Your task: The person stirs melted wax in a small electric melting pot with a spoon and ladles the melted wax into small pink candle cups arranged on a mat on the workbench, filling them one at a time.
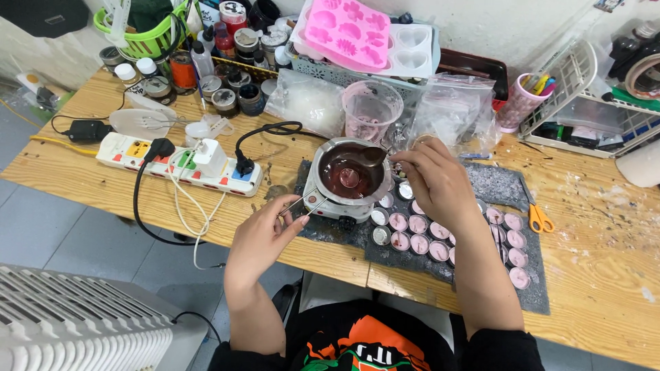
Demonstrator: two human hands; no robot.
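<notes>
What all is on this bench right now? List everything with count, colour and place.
pot: one, metal, reddish melt inside, on a small heater at centre
spoon: one, at pot's right rim
tweezers: one, metal, left of the pot
cups: many, pink-filled tins, on the grey mat
scissors: one, orange, right of mat
power strip: one, white, left
mould: one, pink, back
bench: one, wooden
left hand: fingers pinch the tweezers
right hand: holds the spoon
</notes>
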